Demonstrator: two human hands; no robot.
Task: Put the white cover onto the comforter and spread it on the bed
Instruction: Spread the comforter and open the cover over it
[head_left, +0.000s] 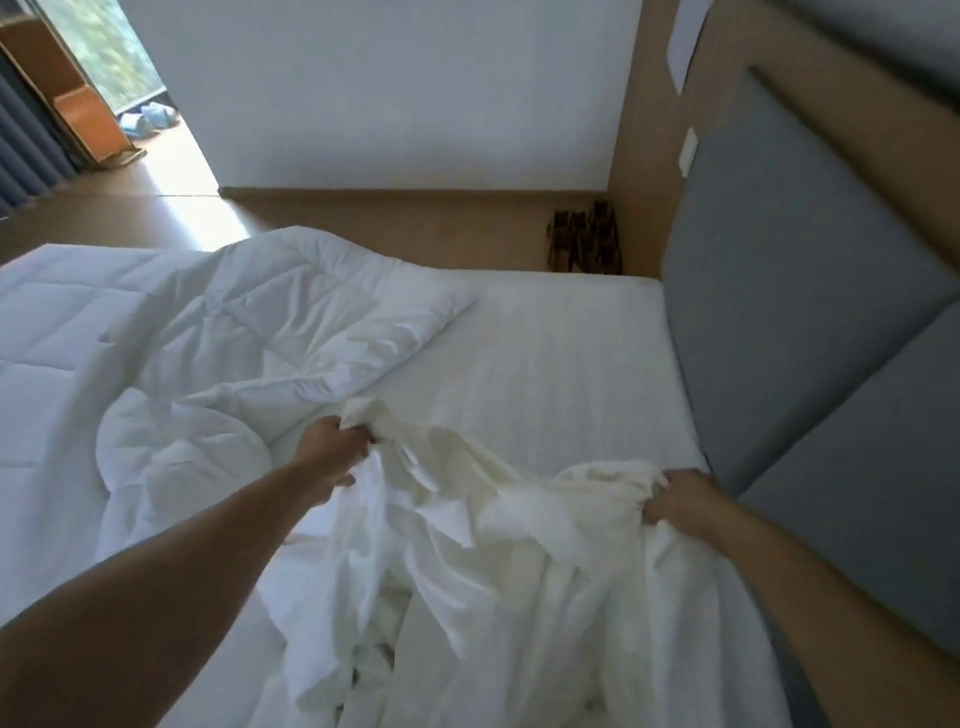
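- The left hand (332, 447) grips a bunched edge of the white cover (498, 571), fingers curled into the cloth and the fingertips lost in the folds
- The right hand (680, 501) clutches another bunch of the same cover, just beside the grey headboard (789, 322); its fingertips are buried too
- The cover lies crumpled on the bed (561, 353) near the headboard, between both hands, and runs off the bottom edge, so its full extent is unseen
- The quilted comforter (249, 332) lies rumpled on the bed, farther from the headboard than the cover, cut off at the left edge
- A dark thing (584, 241) on the floor by the headboard's far end is too blurred to name
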